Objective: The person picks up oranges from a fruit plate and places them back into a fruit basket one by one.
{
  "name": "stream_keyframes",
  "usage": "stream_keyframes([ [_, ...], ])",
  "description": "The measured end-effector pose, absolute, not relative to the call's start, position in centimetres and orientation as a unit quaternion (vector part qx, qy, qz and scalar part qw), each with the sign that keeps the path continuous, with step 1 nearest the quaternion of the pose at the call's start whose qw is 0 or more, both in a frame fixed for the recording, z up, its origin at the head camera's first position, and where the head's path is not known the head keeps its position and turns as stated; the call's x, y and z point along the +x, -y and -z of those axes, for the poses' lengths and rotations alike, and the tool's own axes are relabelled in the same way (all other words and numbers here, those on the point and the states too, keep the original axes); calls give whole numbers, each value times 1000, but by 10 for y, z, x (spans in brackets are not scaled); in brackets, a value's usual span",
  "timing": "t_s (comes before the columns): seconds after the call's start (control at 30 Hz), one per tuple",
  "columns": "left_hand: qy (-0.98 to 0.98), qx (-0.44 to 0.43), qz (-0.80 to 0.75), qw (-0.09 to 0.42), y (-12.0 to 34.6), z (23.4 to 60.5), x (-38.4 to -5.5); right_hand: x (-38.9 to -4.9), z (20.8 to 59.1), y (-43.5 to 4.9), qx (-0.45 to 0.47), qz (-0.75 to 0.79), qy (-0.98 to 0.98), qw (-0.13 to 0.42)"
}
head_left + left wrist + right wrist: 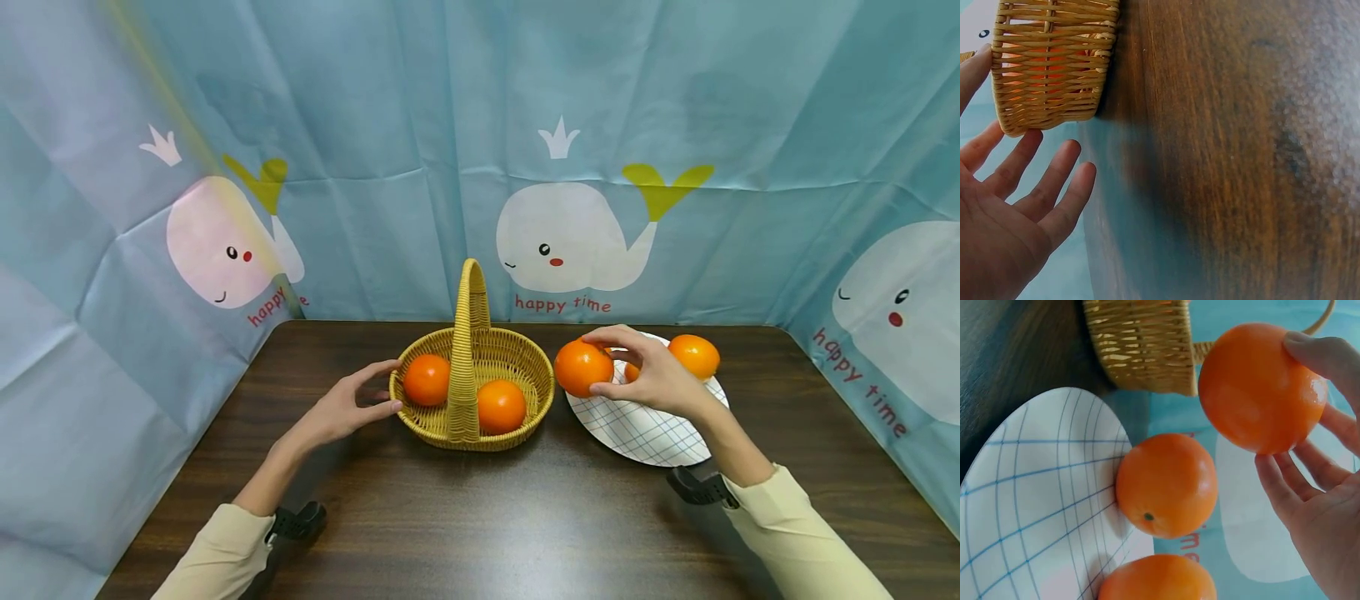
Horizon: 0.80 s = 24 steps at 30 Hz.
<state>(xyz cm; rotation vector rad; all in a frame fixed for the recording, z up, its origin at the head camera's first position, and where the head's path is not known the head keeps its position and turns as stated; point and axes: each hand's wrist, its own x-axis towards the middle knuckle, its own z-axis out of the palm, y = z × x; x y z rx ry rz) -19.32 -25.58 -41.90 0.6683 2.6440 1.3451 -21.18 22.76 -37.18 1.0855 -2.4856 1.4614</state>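
Note:
My right hand [651, 372] holds an orange [583, 367] between thumb and fingers, raised above the left edge of a white plate with blue grid lines [660, 437]. Two more oranges lie on that plate; one [1167, 485] is mostly behind my hand in the head view, the other [694, 357] sits at the plate's far right. Left of the plate stands a yellow wicker basket [480, 444] with a tall handle and two oranges inside, one [427, 380] left of the handle, one [502, 407] right. With fingers spread, my left hand [343, 408] touches the basket's left end at the rim.
Everything stands on a dark wooden table [480, 525]. Behind it and along both sides hangs a light blue curtain [375, 167] with printed whales. The basket's handle [467, 333] rises well above its rim, and the plate lies close to the basket's right side.

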Motion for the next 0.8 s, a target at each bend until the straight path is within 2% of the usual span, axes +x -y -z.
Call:
stream_keyframes([
  [0.3,-869,221,-440,48,256,420,-194,-205,352,-208,347,-498,795,27],
  [0.8,-866,224,-443,54,255,419,-193,-230,371,-199,349,-556,755,-1],
])
